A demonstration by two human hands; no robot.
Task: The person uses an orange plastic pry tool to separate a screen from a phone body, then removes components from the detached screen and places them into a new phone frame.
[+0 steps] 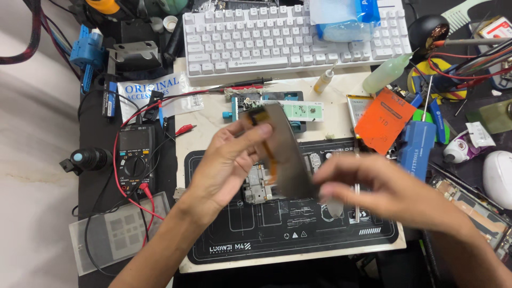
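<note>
I hold a thin dark phone screen panel (288, 154) in the air, at the middle of the frame.

My left hand (226, 165) pinches its upper edge between thumb and fingers, near the orange flex cable (260, 118); my right hand (384, 186) is blurred at the lower end, so I cannot tell its grip. I think the panel can bend, or the cable can tear, if I pull unevenly. Under it lies the opened phone frame (257, 184) on a black work mat (266, 245). A white keyboard (256, 37) is at the top, a multimeter (136, 160) at left, and an orange card (384, 120) and many tools at right on the crowded table.
</note>
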